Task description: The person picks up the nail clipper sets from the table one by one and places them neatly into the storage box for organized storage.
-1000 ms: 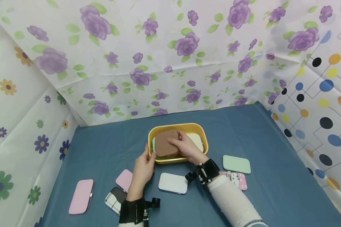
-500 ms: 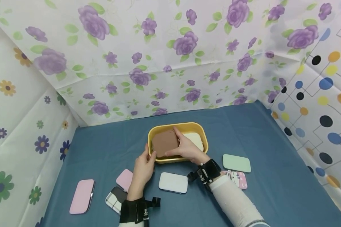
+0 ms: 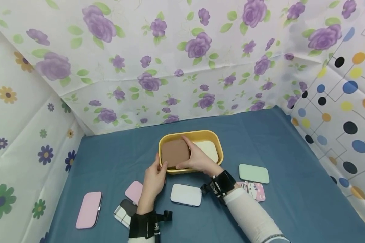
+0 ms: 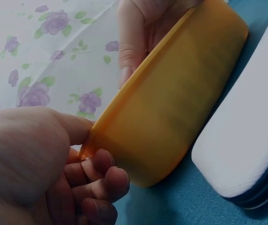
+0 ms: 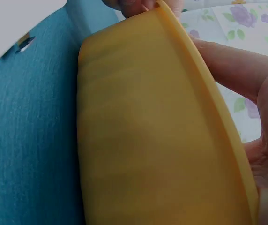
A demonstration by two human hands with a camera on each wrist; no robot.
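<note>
A yellow plastic basket (image 3: 216, 137) stands toward the back of the blue-covered table. My left hand (image 3: 154, 180) pinches its rim at the left front corner, with the thumb inside and curled fingers outside in the left wrist view. Inside the basket, on the left, lies a flat brown case (image 3: 174, 153) with rounded corners. My right hand (image 3: 200, 160) holds it at the right side, thumb at the near edge and index finger at the far edge. A cream case (image 3: 209, 150) fills the basket's right part, partly behind this hand.
A white case (image 3: 186, 195) lies in front of the basket. Pink (image 3: 89, 210), small pink (image 3: 134, 191) and plaid cases (image 3: 124, 212) lie left. A mint case (image 3: 254, 173) and a pink patterned case (image 3: 255, 191) lie right. Flowered cloth walls (image 3: 170, 67) enclose the table.
The brown case has shifted left and now sits flatter in the basket, covering the green edge seen beside it. My right hand's thumb went from its top to its near edge.
</note>
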